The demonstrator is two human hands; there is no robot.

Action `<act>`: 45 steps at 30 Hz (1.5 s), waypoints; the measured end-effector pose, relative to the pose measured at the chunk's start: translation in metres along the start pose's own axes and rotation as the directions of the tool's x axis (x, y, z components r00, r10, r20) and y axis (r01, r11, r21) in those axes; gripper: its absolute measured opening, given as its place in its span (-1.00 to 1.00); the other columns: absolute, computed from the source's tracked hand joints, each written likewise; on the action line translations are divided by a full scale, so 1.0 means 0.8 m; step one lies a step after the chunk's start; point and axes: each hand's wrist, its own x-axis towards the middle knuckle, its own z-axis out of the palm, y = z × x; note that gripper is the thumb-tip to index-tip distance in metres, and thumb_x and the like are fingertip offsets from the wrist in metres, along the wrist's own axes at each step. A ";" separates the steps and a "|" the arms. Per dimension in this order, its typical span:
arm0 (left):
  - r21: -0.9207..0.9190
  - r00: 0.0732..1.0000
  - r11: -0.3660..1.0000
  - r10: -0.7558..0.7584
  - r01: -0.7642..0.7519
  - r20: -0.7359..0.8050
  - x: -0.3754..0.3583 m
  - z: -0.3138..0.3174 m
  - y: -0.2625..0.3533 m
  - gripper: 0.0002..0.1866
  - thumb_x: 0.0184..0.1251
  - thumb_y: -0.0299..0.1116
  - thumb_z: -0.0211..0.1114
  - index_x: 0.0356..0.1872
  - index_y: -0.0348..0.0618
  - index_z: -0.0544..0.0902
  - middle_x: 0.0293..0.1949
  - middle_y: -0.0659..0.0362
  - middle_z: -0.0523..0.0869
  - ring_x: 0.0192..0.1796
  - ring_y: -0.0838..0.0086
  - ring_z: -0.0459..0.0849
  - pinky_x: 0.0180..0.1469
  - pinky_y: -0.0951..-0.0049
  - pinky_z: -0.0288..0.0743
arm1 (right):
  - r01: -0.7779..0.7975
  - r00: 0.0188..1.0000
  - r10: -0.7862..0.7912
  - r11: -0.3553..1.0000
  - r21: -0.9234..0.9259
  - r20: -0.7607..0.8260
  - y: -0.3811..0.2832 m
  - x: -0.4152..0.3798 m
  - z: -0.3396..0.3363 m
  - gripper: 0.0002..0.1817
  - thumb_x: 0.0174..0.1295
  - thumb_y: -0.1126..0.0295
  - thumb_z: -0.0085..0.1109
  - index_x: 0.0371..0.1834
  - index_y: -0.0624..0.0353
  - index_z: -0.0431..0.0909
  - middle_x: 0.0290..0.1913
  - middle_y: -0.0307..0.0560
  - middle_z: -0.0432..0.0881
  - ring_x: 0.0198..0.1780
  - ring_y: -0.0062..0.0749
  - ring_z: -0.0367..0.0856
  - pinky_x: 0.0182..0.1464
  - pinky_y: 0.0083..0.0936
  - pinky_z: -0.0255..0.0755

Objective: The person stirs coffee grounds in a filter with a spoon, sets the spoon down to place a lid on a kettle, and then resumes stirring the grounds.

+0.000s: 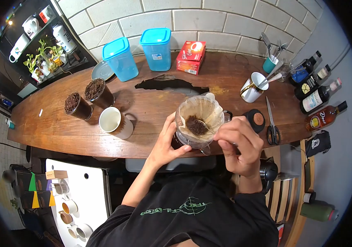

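Note:
A clear glass dripper point(200, 142) stands at the counter's front edge, lined with a paper filter point(213, 110) that holds dark wet coffee grounds point(195, 126). My left hand point(167, 144) is spread around the left side of the dripper, its thumb and fingers apart on the glass. At the filter's right rim my right hand point(242, 142) is closed in a pinch on a thin metal handle, whose looped end reaches into the grounds. The vessel below the dripper is mostly hidden.
Left are a mug point(116, 123) and two glasses of dark grounds point(78, 108) point(100, 94). Behind stand blue-lidded containers point(157, 51) and a red box point(191, 57). Right are a white mug point(253, 88), scissors point(272, 129) and bottles point(314, 101). The wooden counter point(151, 107) has a dark hole.

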 end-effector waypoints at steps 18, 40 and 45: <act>-0.024 1.000 0.999 -0.024 0.024 0.005 -0.003 0.000 -0.004 -0.11 0.12 -0.02 0.53 0.40 -0.29 0.38 0.49 -0.18 0.28 0.53 -0.09 0.27 0.51 0.03 0.20 | 0.081 0.988 -0.088 0.995 -0.061 -0.127 0.010 -0.006 0.003 -0.83 0.06 0.54 0.38 -0.27 0.18 0.63 -0.31 -0.15 0.62 -0.31 -0.21 0.61 -0.17 -0.25 0.41; -0.029 1.000 0.999 -0.023 0.024 0.010 -0.004 0.001 -0.011 -0.07 0.08 0.00 0.53 0.42 -0.31 0.37 0.50 -0.22 0.25 0.55 -0.12 0.25 0.53 0.01 0.17 | 0.046 0.997 -0.048 0.999 -0.024 -0.062 0.004 0.003 -0.002 -0.83 0.06 0.53 0.39 -0.27 0.18 0.62 -0.31 -0.13 0.61 -0.34 -0.20 0.59 -0.15 -0.26 0.41; -0.022 0.999 0.999 -0.030 0.031 0.018 -0.003 0.000 -0.008 -0.07 0.07 -0.01 0.54 0.42 -0.30 0.37 0.50 -0.22 0.25 0.55 -0.12 0.25 0.52 0.00 0.17 | 0.047 0.999 -0.048 0.996 -0.078 -0.012 0.010 0.004 0.000 -0.81 0.05 0.53 0.39 -0.25 0.17 0.64 -0.30 -0.15 0.62 -0.34 -0.23 0.61 -0.19 -0.26 0.40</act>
